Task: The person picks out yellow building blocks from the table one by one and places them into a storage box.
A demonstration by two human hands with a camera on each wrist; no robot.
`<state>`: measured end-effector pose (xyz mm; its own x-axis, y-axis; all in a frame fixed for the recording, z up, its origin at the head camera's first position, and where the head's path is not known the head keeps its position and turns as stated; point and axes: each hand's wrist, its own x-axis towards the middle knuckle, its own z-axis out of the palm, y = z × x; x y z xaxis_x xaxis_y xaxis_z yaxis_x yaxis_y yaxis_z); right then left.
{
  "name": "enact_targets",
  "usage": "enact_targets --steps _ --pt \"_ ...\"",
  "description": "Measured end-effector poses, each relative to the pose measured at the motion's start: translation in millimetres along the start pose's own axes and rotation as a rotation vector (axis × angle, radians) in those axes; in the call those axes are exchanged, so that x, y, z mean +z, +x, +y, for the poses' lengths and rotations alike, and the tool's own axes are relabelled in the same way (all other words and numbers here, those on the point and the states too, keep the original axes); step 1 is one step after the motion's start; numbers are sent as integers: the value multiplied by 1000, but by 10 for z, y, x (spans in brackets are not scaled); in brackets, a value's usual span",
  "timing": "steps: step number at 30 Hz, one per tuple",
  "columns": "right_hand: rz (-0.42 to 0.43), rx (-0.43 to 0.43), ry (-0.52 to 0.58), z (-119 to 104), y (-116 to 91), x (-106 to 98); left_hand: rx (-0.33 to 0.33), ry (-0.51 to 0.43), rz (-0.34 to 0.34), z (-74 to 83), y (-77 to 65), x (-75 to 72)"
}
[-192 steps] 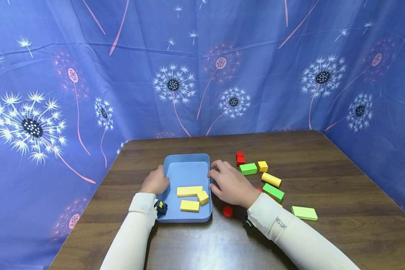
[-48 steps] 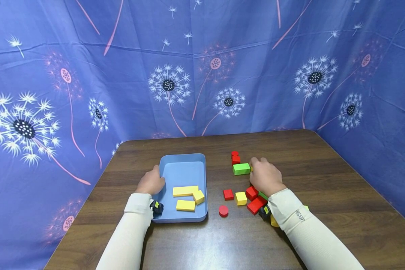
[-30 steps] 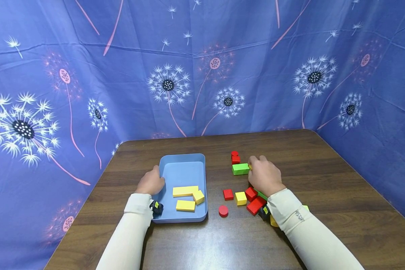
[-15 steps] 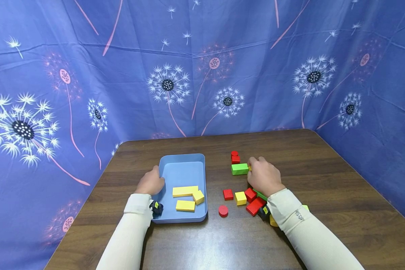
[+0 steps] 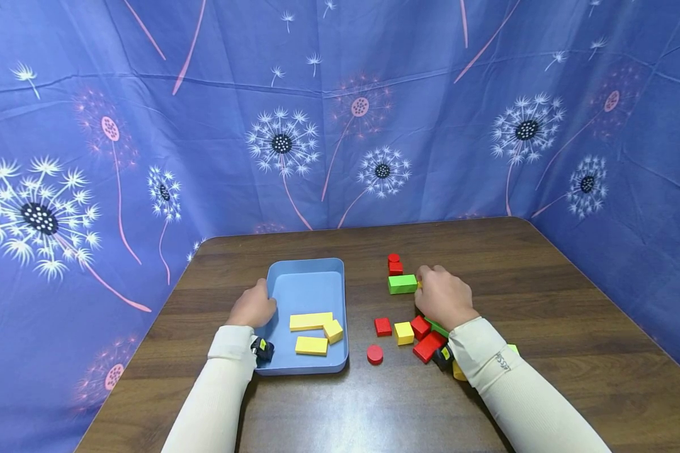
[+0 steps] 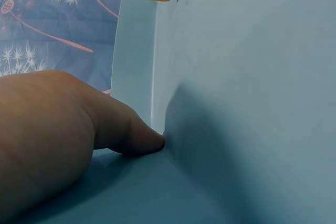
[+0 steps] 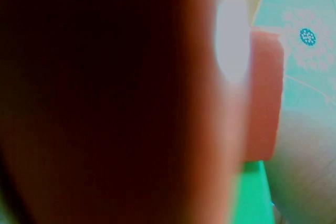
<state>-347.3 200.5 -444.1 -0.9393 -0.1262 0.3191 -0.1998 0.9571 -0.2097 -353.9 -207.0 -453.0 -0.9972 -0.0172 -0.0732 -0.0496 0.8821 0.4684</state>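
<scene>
My left hand [image 5: 253,306] grips the left wall of a blue tray [image 5: 303,369], its thumb [image 6: 131,132] down inside against the wall. Several yellow blocks lie in the tray, among them a long one [image 5: 310,321] and a short one [image 5: 311,346]. On the right, my right hand [image 5: 444,296] has its fingers curled down on a yellow cube [image 5: 420,285], mostly hidden behind them, at the right end of a green block [image 5: 402,284]. The right wrist view is largely blocked by a dark blur; a red block [image 7: 265,98] and a green surface [image 7: 253,192] show beside it.
Behind the green block sit a red block [image 5: 395,268] and a red cylinder [image 5: 393,258]. Nearer are a red disc [image 5: 375,354], a small red block [image 5: 383,326], another yellow cube [image 5: 404,333] and more red pieces [image 5: 430,346]. My right sleeve [image 5: 515,377] partly covers other blocks.
My right hand has left the tray's right side for the blocks, and the yellow cube is now further left, against the green block, which has slid slightly left. My left hand stays on the tray.
</scene>
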Motion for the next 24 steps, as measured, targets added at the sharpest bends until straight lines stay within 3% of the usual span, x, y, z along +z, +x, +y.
enact_targets --steps 14,24 --pt "30 14 10 -3 12 19 1 9 1 0 5 9" --pt "176 -2 50 -24 37 9 5 6 -1 0 4 4"
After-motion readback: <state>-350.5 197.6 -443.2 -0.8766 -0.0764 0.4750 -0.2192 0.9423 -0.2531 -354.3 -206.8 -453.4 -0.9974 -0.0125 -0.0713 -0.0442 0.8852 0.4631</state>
